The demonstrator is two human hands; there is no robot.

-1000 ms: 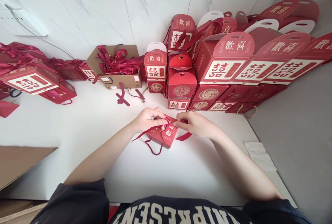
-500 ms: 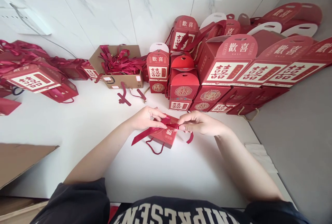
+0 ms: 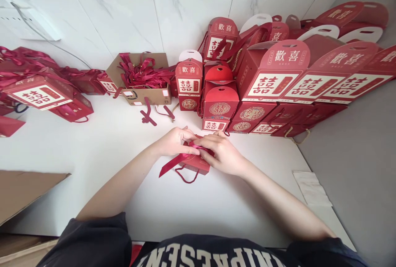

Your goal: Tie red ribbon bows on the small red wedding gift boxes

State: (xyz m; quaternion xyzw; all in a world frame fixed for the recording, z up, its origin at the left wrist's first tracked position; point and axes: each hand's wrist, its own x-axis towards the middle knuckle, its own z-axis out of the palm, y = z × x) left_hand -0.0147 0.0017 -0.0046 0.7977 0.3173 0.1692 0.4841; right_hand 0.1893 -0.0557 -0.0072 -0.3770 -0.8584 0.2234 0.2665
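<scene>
A small red gift box [image 3: 198,165] lies on the white table in front of me, a twisted cord handle [image 3: 188,179] hanging from its near side. Dark red ribbon [image 3: 172,164] crosses its top, one cut tail trailing to the lower left. My left hand [image 3: 176,141] pinches the ribbon between thumb and fingers at the box's left part. Over the box's right part, my right hand [image 3: 223,153] is closed on the ribbon too, its fingertips almost meeting the left ones. The fingers hide most of the box top and the ribbon's crossing.
A cardboard box [image 3: 148,96] full of ribbons stands by the wall, with loose ribbon pieces [image 3: 148,117] before it. Stacked red gift boxes [image 3: 272,81] fill the back right; ribboned boxes [image 3: 40,94] sit at left. Cardboard [image 3: 27,193] lies at the near left, tissues [image 3: 312,188] at right.
My right hand has moved left, over the box and up to my left fingers, and covers the right side. My left hand has hardly moved.
</scene>
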